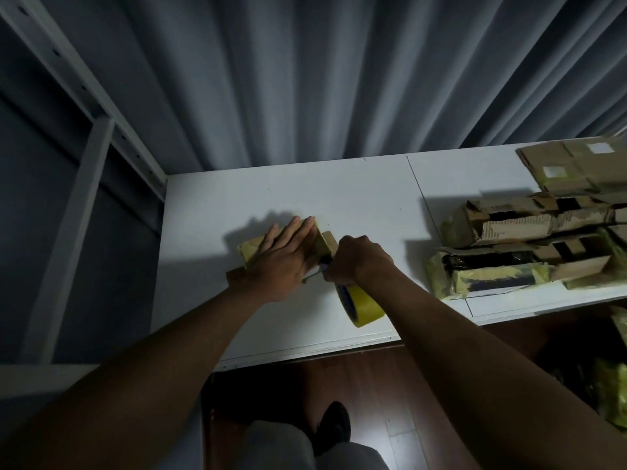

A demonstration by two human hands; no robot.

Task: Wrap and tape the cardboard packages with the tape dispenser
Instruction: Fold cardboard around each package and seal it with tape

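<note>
Your left hand [284, 257] lay flat, fingers straight and together, pressing down on top of a small cardboard package [252, 250] partly wrapped in yellow tape; grip released, palm doing the holding. The package sat on the white counter [356, 195], roughly mid-surface and left of centre, with one bare cardboard end [328, 242] poking out past your fingertips toward the right. Your right hand [356, 257] was clenched around the handle of the tape dispenser [353, 300], knuckles up, grasping it tight against the package's right end. The dispenser's yellow tape roll [364, 305] hung below your wrist, nearer the counter's front edge, with a blue rim showing on its left side. Whether the blade end touched the cardboard could not be told; your fingers hid it. On the right of the counter, well apart from the work, a pile of cardboard packages [529, 245] lay stacked, some torn open with dark contents showing, some banded in yellow tape. Further back right, flatter boxes with white labels [576, 164] rested. Grey curtain [305, 79] hung behind the counter; a pale metal shelf frame [95, 140] stood at left. Dark wood floor [373, 385] and a dark shoe [334, 422] showed below.
</note>
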